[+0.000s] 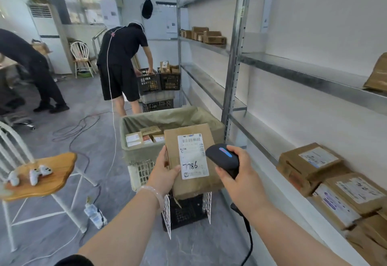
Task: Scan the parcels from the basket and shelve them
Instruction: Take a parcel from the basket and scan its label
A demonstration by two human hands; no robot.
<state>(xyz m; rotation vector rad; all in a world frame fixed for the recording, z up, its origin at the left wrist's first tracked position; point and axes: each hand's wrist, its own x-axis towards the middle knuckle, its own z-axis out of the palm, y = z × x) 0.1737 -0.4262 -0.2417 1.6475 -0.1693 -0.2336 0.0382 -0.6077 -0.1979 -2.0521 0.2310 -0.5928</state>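
Left grip holds a brown cardboard parcel by its left side, thumb at the edge of the white label w/ "7786" on it. Parcel is up in the air, over the near right corner of the basket. Right grip is wrapped round a black barcode scanner, just beside the label. More small parcels lie in the basket. Boxes sit on the low shelf, right side.
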